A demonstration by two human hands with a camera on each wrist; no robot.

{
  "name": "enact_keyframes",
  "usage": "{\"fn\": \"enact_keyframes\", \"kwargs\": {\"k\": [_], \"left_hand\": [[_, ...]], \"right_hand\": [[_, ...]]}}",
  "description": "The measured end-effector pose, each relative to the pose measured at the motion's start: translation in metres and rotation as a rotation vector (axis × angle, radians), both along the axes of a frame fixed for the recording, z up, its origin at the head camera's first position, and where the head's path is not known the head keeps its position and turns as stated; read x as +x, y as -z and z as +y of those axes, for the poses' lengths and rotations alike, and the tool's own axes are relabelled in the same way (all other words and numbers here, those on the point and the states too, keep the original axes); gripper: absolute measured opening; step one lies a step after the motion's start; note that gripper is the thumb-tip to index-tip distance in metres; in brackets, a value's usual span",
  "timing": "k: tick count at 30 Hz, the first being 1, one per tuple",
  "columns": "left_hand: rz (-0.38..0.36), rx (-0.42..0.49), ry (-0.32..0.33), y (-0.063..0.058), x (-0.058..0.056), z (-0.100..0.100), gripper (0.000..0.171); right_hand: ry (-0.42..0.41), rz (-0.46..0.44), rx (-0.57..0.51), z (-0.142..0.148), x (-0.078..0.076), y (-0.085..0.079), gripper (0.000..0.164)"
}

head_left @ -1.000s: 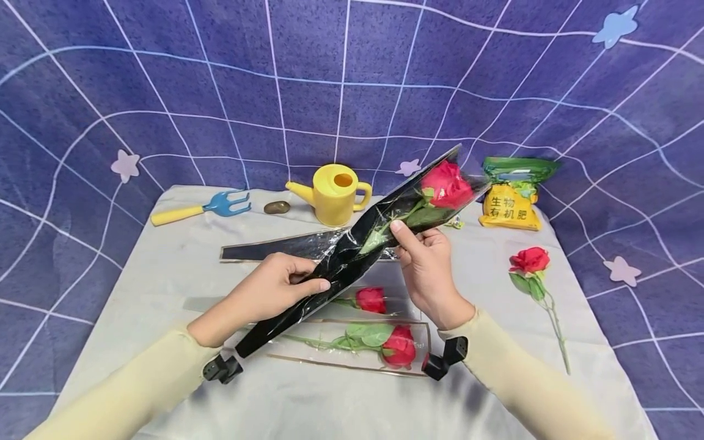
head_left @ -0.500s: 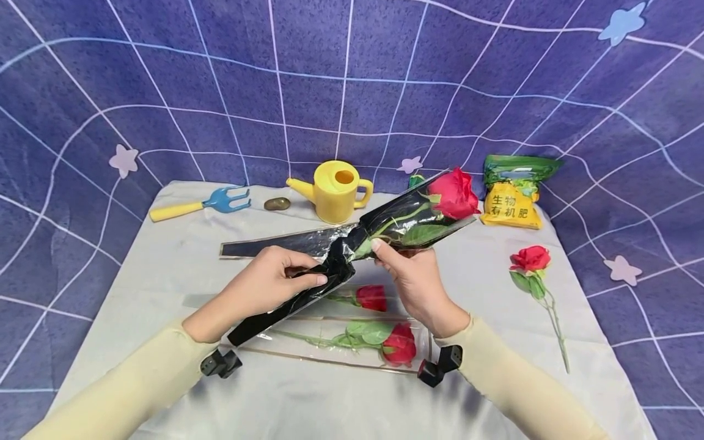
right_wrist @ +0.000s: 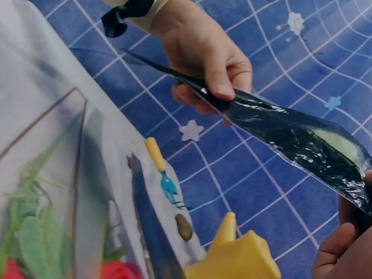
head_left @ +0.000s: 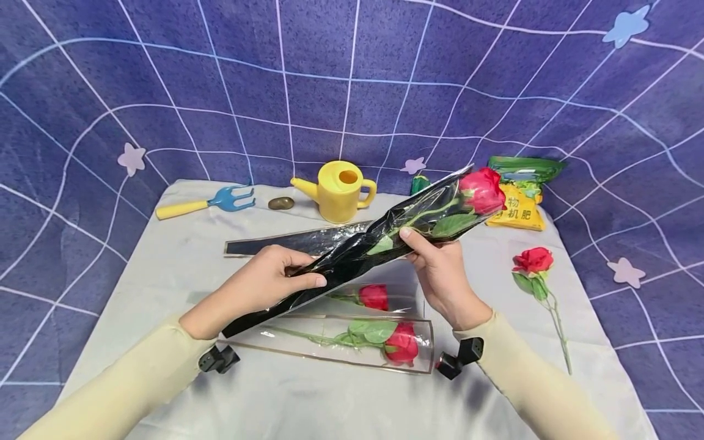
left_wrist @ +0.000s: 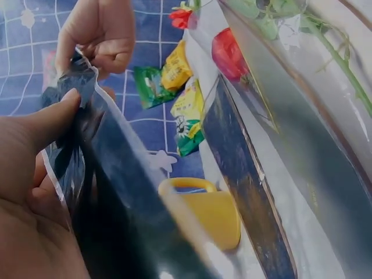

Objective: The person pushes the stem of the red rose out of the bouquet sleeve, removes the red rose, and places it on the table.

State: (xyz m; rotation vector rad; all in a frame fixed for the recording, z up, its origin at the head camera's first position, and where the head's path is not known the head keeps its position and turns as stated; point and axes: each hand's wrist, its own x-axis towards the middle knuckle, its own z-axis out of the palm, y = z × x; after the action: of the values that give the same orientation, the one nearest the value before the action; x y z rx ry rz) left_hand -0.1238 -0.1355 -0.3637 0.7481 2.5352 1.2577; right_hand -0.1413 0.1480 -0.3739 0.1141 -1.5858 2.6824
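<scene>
A red rose point(head_left: 483, 190) lies in a tapered flower sleeve point(head_left: 343, 260) with a black back and a clear front. The sleeve is held above the table, tilted up to the right. Its bloom is at the wide upper end, partly past the film's edge. My left hand point(head_left: 275, 278) pinches the sleeve's narrow lower half, thumb on top. Farther up, my right hand point(head_left: 442, 272) grips sleeve and stem from below, thumb on the clear film near the leaves. In the right wrist view, the left hand point(right_wrist: 209, 64) has its thumb pressed on the black film point(right_wrist: 279, 125).
Under the hands lie two sleeved roses point(head_left: 401, 343) and a flat black sleeve point(head_left: 286, 241). A loose rose point(head_left: 533, 261) lies at right. Along the back are a blue-and-yellow hand fork point(head_left: 222, 200), a stone point(head_left: 281, 203), a yellow watering can point(head_left: 338, 192) and a yellow-green bag point(head_left: 514, 208).
The sleeve bunched between the hands half a second ago and is now stretched out again. My right hand has moved right with the rose, and the bloom sits farther out of the sleeve.
</scene>
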Motion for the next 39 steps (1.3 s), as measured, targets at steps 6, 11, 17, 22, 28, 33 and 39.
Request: {"fn": "enact_keyframes", "kwargs": {"k": [6, 11, 17, 22, 28, 33, 39], "left_hand": [[0.026, -0.018, -0.026, -0.003, -0.002, 0.000, 0.046], [0.048, -0.002, -0.096, -0.001, -0.002, -0.003, 0.037], [0.065, 0.000, -0.137, 0.004, -0.002, -0.010, 0.041], [0.052, 0.017, -0.114, 0.004, -0.002, -0.011, 0.040], [0.061, 0.013, -0.125, 0.003, -0.002, -0.009, 0.034], [0.040, 0.049, -0.108, 0.005, -0.004, -0.005, 0.034], [0.041, 0.058, -0.039, 0.011, -0.005, 0.005, 0.034]], "right_hand": [[-0.040, 0.030, -0.041, 0.006, -0.004, -0.006, 0.036], [-0.095, -0.031, 0.003, 0.012, -0.002, -0.004, 0.024], [-0.107, -0.032, -0.001, 0.019, -0.001, 0.002, 0.014], [-0.106, 0.009, 0.018, 0.018, -0.001, 0.003, 0.009], [-0.063, 0.087, 0.005, 0.011, 0.000, -0.001, 0.007], [-0.158, 0.085, -0.035, 0.004, 0.000, -0.001, 0.021], [-0.077, 0.042, -0.073, -0.012, -0.001, -0.002, 0.028]]}}
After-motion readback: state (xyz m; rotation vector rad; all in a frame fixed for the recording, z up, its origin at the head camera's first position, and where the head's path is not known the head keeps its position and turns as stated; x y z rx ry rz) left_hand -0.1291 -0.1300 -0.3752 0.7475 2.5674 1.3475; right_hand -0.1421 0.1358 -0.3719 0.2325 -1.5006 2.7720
